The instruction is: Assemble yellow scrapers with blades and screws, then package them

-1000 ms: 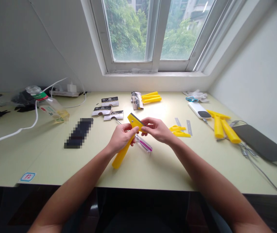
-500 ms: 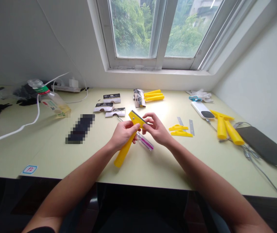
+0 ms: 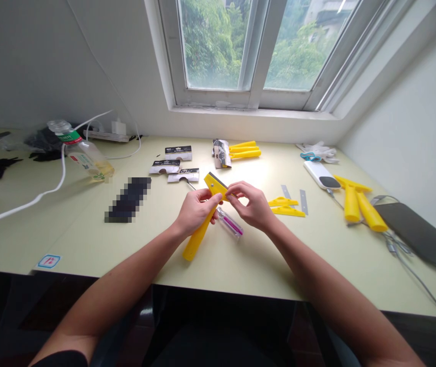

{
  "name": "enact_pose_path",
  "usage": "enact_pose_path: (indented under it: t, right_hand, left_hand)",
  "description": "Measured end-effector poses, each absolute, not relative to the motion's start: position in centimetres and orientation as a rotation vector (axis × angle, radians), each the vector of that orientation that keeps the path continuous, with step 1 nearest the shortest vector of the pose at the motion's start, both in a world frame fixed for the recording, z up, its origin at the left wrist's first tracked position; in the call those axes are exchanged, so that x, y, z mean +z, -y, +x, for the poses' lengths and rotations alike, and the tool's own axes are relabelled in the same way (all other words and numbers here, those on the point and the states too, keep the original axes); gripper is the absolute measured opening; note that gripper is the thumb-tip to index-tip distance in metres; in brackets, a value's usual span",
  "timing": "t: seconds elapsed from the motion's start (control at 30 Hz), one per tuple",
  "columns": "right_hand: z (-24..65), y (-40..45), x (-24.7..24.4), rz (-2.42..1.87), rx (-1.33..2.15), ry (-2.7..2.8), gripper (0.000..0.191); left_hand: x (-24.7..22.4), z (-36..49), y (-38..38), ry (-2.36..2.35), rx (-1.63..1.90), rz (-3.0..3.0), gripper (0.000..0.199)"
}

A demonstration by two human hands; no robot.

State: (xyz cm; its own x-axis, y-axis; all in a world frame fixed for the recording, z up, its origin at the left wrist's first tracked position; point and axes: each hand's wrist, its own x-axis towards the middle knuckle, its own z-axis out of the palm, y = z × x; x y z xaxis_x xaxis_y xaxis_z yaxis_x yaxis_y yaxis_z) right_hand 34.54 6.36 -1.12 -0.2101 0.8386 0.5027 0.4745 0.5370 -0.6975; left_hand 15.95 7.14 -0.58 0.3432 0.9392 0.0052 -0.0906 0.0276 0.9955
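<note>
On the head view I'm watching the left hand (image 3: 195, 211) wrapping the neck of a yellow plastic scraper with a long handle and a dark-edged head (image 3: 201, 230), its thumb pressing on the front. And the right hand (image 3: 251, 205) is meeting it from the other side, thumb and forefinger pinching the right end of the head; whether its other fingertips are touching, I can't tell. So the scraper is tilting between both hands, handle pointing down and left, above the pale yellow-green tabletop (image 3: 80, 229). Just beneath, a screwdriver with a clear and magenta handle (image 3: 230, 224) is lying partly hidden by the left hand. Over to the right, I'm spotting two narrow yellow plastic strips (image 3: 288, 210) resting beside two grey metal blades (image 3: 304, 202).
</note>
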Motion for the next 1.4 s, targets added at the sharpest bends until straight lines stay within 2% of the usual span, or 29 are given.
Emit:
enact_pose_path:
  t: [0.03,0.2,0.33,0.47,0.6,0.73,0.8,0.93,1.0,1.13,1.4]
  right_hand:
    - [34.4,-6.4,-1.2,-1.102,0.562,1.806,0.004]
    - [34.1,-6.5,-1.5,-1.015,1.025,1.529,0.026]
    - [34.3,-6.7,-1.6,-0.994,1.182,1.396,0.032]
    - [34.2,-6.8,-1.8,-1.083,1.186,1.255,0.032]
    - [33.6,-6.7,-2.1,-1.106,1.213,1.163,0.034]
    - [34.3,-7.2,-1.8,-1.032,1.249,1.164,0.029]
    - [36.0,-7.9,-1.4,-1.075,1.149,1.262,0.022]
    - [40.7,-9.5,-1.1,-1.513,0.447,1.656,0.018]
    - [42.4,-10.0,-1.5,-1.721,0.252,1.869,0.02]
    - [42.8,-10.3,-2.4,-1.863,0.179,2.041,0.019]
    - [42.2,-10.2,-2.8,-1.892,0.139,2.105,0.019]
  left_hand:
    - [-0.6,16.0,-7.1,-0.887,0.987,1.286,0.034]
    - [-0.4,16.0,-7.1,-0.88,0.984,1.323,0.035]
    - [-0.1,15.6,-7.3,-0.969,0.897,1.479,0.037]
    - [-0.6,15.2,-7.2,-1.245,0.972,1.914,0.061]
    - [-1.4,15.5,-6.9,-1.203,0.868,2.468,0.047]
    - [-1.8,15.6,-7.1,-1.126,0.914,2.566,0.039]
    - [-1.9,15.4,-7.4,-1.087,1.004,2.503,0.037]
    - [-1.7,15.1,-7.9,-1.047,1.152,2.114,0.032]
    - [-1.4,15.2,-8.1,-0.986,1.148,1.794,0.033]
    - [-0.8,15.4,-8.4,-0.851,1.127,1.365,0.041]
    - [-0.9,15.3,-8.6,-0.747,1.106,1.205,0.046]
